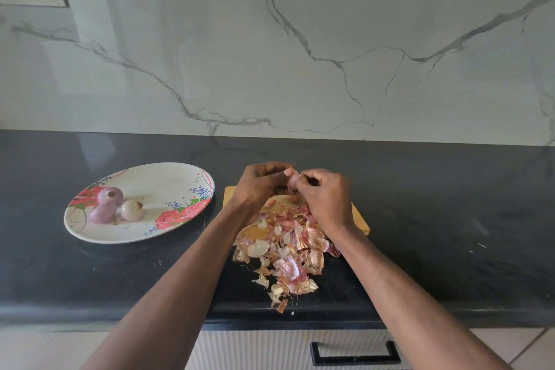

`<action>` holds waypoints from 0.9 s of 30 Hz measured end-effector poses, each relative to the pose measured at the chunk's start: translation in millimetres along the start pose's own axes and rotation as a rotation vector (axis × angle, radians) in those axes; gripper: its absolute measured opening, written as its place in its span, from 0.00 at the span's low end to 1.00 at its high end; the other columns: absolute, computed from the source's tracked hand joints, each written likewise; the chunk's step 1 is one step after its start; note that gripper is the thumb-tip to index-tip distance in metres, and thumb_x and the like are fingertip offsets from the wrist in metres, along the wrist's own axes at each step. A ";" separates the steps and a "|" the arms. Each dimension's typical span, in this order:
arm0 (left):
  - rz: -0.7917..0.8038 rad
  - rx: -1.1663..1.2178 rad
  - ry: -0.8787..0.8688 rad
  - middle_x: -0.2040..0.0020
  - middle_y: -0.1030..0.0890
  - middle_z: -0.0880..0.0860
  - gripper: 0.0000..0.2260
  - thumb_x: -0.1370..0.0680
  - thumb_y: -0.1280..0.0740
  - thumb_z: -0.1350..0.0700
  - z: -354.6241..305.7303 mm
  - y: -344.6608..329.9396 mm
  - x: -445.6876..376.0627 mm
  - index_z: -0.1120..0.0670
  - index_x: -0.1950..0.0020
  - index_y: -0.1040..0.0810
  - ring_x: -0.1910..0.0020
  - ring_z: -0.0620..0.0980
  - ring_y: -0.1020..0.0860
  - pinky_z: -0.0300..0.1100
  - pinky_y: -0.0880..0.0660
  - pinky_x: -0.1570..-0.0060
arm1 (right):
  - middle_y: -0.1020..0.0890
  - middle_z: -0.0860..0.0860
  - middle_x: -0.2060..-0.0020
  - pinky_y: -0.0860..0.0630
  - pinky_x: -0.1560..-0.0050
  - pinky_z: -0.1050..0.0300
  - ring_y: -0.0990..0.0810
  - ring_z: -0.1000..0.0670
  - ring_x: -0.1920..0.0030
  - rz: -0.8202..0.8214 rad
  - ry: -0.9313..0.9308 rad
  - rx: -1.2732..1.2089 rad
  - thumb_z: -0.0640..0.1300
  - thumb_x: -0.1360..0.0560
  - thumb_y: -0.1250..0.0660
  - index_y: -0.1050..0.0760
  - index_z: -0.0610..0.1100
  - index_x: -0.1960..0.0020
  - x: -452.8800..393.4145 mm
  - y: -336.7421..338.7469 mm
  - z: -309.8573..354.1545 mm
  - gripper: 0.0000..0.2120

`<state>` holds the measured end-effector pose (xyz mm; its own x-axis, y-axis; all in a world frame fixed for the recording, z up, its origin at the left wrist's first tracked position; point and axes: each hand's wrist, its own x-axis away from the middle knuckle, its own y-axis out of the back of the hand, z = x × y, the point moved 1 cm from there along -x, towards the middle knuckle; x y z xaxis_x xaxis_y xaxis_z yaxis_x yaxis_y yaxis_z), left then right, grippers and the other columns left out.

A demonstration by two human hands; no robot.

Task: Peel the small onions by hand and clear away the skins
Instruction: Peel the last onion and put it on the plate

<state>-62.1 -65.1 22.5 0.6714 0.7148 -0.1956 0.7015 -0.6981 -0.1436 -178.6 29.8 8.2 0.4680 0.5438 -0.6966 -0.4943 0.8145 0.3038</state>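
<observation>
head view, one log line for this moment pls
both hands: left hand and right hand peeling onion | skins piled | plate: three peeled

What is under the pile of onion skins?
A wooden board lies under the onion skins; only its corners show. The nearer skins lie directly on the dark counter. The rest of the board is covered.

A single head-worn wide-angle view looks forward and steeply down at the black countertop point(450, 204) from above its near edge. The counter spans the middle band of the frame; the marble backsplash point(300, 39) rises behind it and fills the upper half. Cabinet fronts show below the counter's near edge. Both forearms enter from the bottom.
</observation>
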 end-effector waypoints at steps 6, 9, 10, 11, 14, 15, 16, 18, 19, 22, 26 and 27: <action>0.007 -0.036 -0.034 0.54 0.15 0.58 0.05 0.20 0.32 0.63 1.3 -4.7 0.6 0.62 0.47 0.17 0.57 0.52 0.17 0.42 0.18 0.53 | 0.15 0.54 0.68 0.20 0.67 0.46 0.18 0.53 0.68 -0.021 -0.103 -0.066 0.45 0.25 0.25 0.14 0.42 0.59 2.8 0.6 5.7 0.08; 0.016 0.000 -0.020 0.54 0.15 0.58 0.05 0.20 0.32 0.62 2.1 -5.3 0.4 0.61 0.47 0.17 0.56 0.53 0.17 0.43 0.18 0.52 | 0.16 0.53 0.68 0.21 0.68 0.46 0.18 0.50 0.68 -0.013 -0.155 -0.089 0.44 0.26 0.24 0.15 0.42 0.60 2.4 2.0 7.7 0.07; 0.018 0.021 -0.014 0.54 0.15 0.58 0.05 0.20 0.32 0.62 2.2 -5.2 0.1 0.61 0.47 0.17 0.55 0.53 0.17 0.43 0.18 0.52 | 0.16 0.52 0.68 0.21 0.67 0.46 0.17 0.49 0.67 -0.016 -0.185 -0.095 0.44 0.26 0.24 0.15 0.42 0.61 1.4 2.4 7.6 0.07; 0.021 0.048 -0.008 0.54 0.15 0.58 0.05 0.20 0.32 0.63 1.9 -5.0 0.1 0.61 0.47 0.17 0.55 0.53 0.17 0.43 0.18 0.52 | 0.15 0.51 0.68 0.20 0.66 0.46 0.17 0.48 0.66 -0.023 -0.229 -0.109 0.43 0.26 0.24 0.15 0.43 0.61 0.3 2.6 7.5 0.06; 0.045 0.162 0.022 0.52 0.16 0.58 0.06 0.20 0.35 0.64 -0.1 -2.9 -1.4 0.63 0.46 0.19 0.54 0.52 0.17 0.44 0.18 0.50 | 0.15 0.47 0.67 0.18 0.61 0.42 0.15 0.42 0.61 -0.062 -0.406 -0.189 0.40 0.25 0.26 0.16 0.43 0.63 -4.8 1.3 3.2 0.07; 0.054 0.194 0.034 0.51 0.16 0.59 0.06 0.19 0.35 0.65 -1.0 -1.6 -2.1 0.63 0.46 0.19 0.54 0.53 0.17 0.46 0.18 0.49 | 0.15 0.46 0.66 0.18 0.59 0.41 0.15 0.41 0.60 -0.074 -0.456 -0.226 0.39 0.25 0.27 0.16 0.44 0.63 -6.3 1.0 0.8 0.08; 0.061 0.223 0.043 0.51 0.17 0.60 0.07 0.19 0.36 0.66 -2.0 -0.9 -2.8 0.64 0.45 0.20 0.54 0.54 0.18 0.46 0.18 0.49 | 0.15 0.46 0.66 0.17 0.59 0.42 0.14 0.41 0.60 -0.085 -0.494 -0.272 0.38 0.25 0.28 0.16 0.43 0.62 -7.6 2.2 -0.3 0.07; 0.063 0.264 0.061 0.50 0.17 0.60 0.07 0.19 0.38 0.68 -4.1 0.6 -2.9 0.64 0.45 0.21 0.54 0.54 0.17 0.45 0.17 0.50 | 0.14 0.46 0.65 0.17 0.62 0.50 0.14 0.45 0.63 -0.107 -0.535 -0.395 0.35 0.24 0.29 0.16 0.41 0.58 -8.6 5.5 1.0 0.05; 0.059 0.277 0.069 0.50 0.18 0.61 0.08 0.19 0.39 0.69 -4.8 1.1 -3.0 0.64 0.45 0.21 0.55 0.54 0.17 0.45 0.17 0.51 | 0.14 0.46 0.63 0.18 0.63 0.55 0.14 0.47 0.64 -0.110 -0.537 -0.446 0.33 0.24 0.30 0.16 0.40 0.54 -8.6 6.8 2.9 0.05; 0.052 0.303 0.096 0.50 0.18 0.61 0.09 0.19 0.39 0.70 -6.6 1.1 -2.5 0.64 0.43 0.22 0.55 0.54 0.17 0.44 0.17 0.50 | 0.13 0.47 0.57 0.16 0.58 0.56 0.14 0.49 0.61 -0.071 -0.485 -0.418 0.35 0.22 0.30 0.15 0.42 0.49 -8.8 7.2 4.3 0.07; 0.036 0.340 0.124 0.52 0.17 0.62 0.10 0.20 0.40 0.72 -8.3 2.3 -1.7 0.64 0.41 0.24 0.56 0.54 0.16 0.45 0.17 0.50 | 0.13 0.54 0.60 0.17 0.58 0.56 0.14 0.53 0.60 0.070 -0.369 -0.217 0.51 0.26 0.24 0.14 0.48 0.49 -7.3 5.7 5.1 0.09; 0.033 0.345 0.125 0.52 0.17 0.62 0.10 0.20 0.39 0.72 -8.6 2.6 -1.5 0.64 0.41 0.24 0.56 0.54 0.16 0.45 0.17 0.50 | 0.14 0.56 0.59 0.18 0.59 0.59 0.15 0.56 0.59 0.090 -0.317 -0.163 0.51 0.27 0.24 0.15 0.47 0.48 -6.4 5.5 5.5 0.11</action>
<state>-59.3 -67.6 30.8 0.7314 0.6762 -0.0886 0.5711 -0.6783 -0.4624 -180.2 31.9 17.8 0.6080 0.6685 -0.4283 -0.6424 0.7312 0.2294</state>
